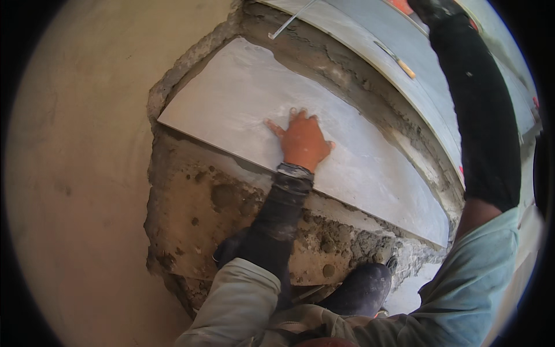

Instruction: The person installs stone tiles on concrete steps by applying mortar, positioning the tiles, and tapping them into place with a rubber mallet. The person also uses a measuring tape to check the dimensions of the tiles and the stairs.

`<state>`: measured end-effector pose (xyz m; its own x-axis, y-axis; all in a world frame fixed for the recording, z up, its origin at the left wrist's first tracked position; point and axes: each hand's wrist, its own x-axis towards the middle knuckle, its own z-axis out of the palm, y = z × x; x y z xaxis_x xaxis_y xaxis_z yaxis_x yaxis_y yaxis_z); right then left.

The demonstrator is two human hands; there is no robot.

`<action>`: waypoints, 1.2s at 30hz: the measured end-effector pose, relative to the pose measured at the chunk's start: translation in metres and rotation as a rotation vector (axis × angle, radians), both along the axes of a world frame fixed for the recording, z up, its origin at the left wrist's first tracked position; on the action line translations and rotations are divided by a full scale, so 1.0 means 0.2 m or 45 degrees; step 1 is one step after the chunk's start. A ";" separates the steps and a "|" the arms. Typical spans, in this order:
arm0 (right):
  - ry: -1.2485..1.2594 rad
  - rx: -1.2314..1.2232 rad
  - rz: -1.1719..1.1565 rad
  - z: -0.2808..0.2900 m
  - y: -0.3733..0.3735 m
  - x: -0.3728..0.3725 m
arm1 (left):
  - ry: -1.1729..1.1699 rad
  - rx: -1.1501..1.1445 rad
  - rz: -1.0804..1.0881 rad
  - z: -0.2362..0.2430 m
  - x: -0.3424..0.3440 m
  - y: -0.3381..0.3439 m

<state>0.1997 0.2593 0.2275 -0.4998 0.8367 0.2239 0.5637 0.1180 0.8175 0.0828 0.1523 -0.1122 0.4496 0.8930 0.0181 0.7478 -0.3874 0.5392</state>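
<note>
Fingers (292,115) splayed on smooth grey tile (231,98)

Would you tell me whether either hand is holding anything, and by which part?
Nothing is gripped: the left hand presses flat on the grey tile; the right hand is out of view.

The floor (75,191) is bare, smooth tan screed on the left. Beside it lies a rough bed of grey mortar (208,202), pitted and lumpy along its near edge. A large pale grey tile (231,98) lies flat on that mortar, its near edge straight. Beyond it runs a strip of uncovered mortar, then already laid tiles (370,29). On those rests a thin metal rod (289,22) and what looks like a small wooden-handled tool (396,59), too small to tell.
</note>
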 end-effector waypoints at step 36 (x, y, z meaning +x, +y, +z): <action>-0.100 0.043 0.051 -0.45 1.17 -0.32 | -0.396 -0.088 -0.042 -0.01 -0.09 0.10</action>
<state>0.1366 0.4931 0.1382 -0.5496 0.8085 0.2105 0.4931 0.1106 0.8629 0.0653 0.1732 -0.1136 0.4608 0.8820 0.0988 0.5307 -0.3630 0.7659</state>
